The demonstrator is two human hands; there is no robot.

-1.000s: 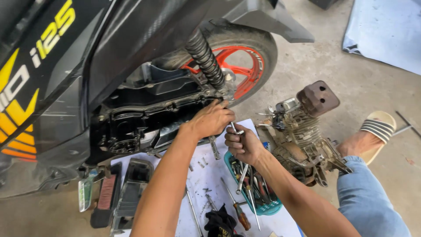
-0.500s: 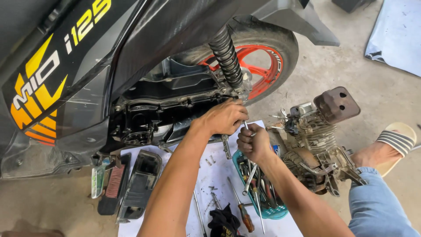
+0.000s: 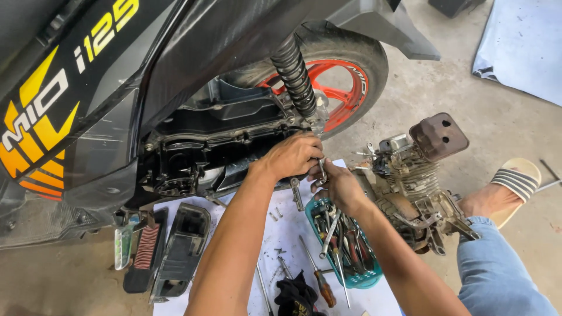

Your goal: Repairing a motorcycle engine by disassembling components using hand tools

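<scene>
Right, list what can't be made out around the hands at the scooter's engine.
Head view only:
- The fastener under the left hand: hidden by its fingers.
- The head of the metal wrench in the right hand: covered by both hands.
- The tools in the teal tray: overlapping, types unclear.
- The small screws on the white sheet: too small to tell apart.

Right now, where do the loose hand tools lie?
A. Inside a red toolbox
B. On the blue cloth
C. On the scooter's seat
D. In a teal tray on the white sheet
D: the screwdrivers and wrenches sit heaped in the teal tray, just below the right hand, on the white sheet.
</scene>
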